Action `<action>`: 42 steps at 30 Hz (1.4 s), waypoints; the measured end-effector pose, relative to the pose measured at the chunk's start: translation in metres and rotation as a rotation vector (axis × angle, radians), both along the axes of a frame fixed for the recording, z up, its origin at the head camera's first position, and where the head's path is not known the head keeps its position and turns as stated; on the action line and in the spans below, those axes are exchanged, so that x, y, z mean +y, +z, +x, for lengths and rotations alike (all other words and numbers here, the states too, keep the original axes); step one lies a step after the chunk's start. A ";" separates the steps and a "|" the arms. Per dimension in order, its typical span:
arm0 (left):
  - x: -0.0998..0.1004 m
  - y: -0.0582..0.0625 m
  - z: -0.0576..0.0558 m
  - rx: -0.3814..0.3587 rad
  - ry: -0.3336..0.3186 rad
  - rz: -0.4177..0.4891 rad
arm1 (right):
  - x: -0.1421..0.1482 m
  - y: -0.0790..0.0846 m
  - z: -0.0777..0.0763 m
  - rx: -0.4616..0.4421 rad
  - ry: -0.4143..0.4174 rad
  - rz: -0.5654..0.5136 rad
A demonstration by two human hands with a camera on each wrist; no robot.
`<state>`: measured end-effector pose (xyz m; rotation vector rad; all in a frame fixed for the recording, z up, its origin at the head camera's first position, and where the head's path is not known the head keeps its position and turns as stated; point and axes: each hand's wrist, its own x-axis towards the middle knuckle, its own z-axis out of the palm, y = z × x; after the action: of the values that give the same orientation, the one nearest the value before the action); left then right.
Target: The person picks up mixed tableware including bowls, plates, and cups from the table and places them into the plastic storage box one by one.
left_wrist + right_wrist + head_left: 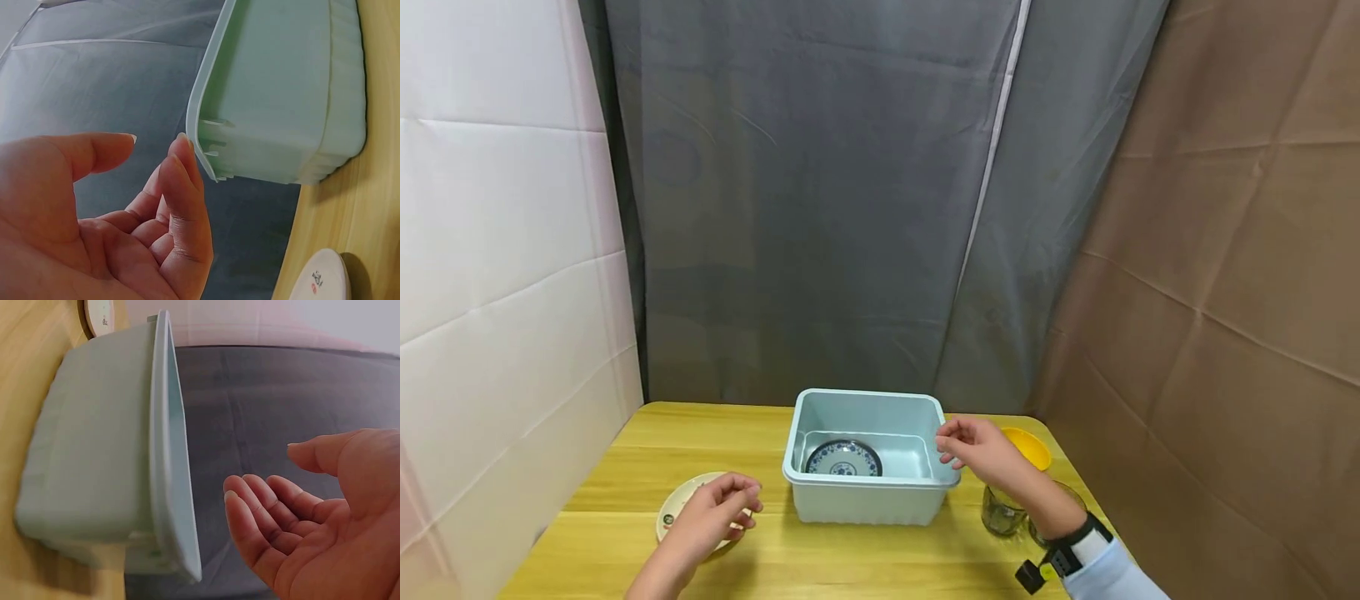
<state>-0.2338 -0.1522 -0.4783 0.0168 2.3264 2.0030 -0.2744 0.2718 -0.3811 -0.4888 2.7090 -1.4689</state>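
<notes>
A pale blue-green plastic bin stands in the middle of the wooden table. Inside it lies a plate with a blue floral pattern. My left hand hovers over a cream plate left of the bin, partly covering it. Its fingers are loosely bent, with a gap to the thumb and nothing held, as the left wrist view confirms. My right hand is raised beside the bin's right rim. In the right wrist view that hand has relaxed fingers, apart from the thumb, and is empty.
Right of the bin, partly behind my right forearm, are an orange-yellow bowl-like item and a clear glass. Another glass there is mostly hidden. Grey cloth hangs behind the table, with white and brown cloth at the sides.
</notes>
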 end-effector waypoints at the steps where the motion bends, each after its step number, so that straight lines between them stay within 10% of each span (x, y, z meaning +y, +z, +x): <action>1: -0.001 0.000 0.000 -0.004 0.000 0.000 | 0.005 -0.004 0.005 -0.001 -0.004 -0.019; 22: 0.000 -0.018 -0.001 0.035 -0.057 -0.039 | 0.036 -0.107 0.049 -0.125 -0.285 -0.268; 35: 0.007 -0.033 0.004 0.040 -0.109 -0.049 | 0.034 -0.125 0.053 -0.182 -0.280 -0.285; 42: -0.011 -0.024 -0.002 0.125 0.119 -0.288 | 0.034 -0.127 0.055 -0.186 -0.251 -0.284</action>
<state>-0.2362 -0.1635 -0.5024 -0.0135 2.7338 1.7402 -0.2197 0.3058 -0.5079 -0.0089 2.5010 -1.8683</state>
